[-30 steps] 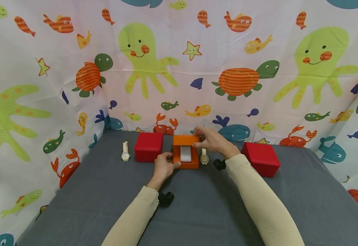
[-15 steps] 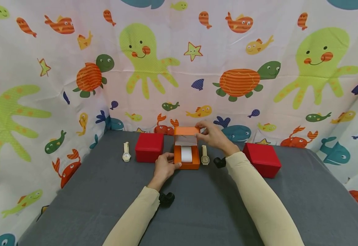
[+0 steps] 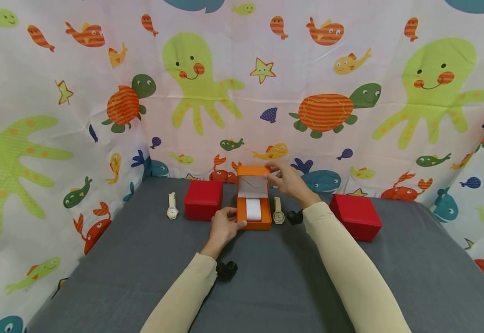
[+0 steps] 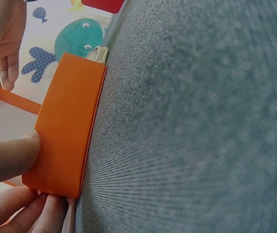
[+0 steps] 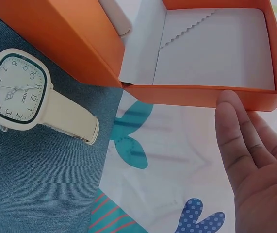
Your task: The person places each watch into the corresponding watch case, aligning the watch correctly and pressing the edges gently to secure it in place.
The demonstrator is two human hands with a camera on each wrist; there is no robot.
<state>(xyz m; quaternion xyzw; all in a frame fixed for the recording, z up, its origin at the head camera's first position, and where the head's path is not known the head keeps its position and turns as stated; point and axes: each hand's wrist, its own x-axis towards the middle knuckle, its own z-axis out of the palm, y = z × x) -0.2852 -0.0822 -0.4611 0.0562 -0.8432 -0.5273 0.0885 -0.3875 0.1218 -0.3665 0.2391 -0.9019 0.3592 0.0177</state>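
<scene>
I judge orange box [image 4: 65, 126], near back edge of surface [image 3: 266, 286], light, stiff; left hand [image 3: 222, 227] grips good corner; right hand [image 3: 289, 181], straight-fingered, touches lid [image 3: 253, 171].

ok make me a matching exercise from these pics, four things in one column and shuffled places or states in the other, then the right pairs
Things
1. orange watch box
2. square-faced watch
3. round-faced watch
4. right hand

Places and states
A. touching the raised lid
B. just left of the left red box
C. open, with a white insert inside
D. lying on the grey cloth between the orange watch box and the right red box

Right pairs
1-C, 2-D, 3-B, 4-A
</scene>
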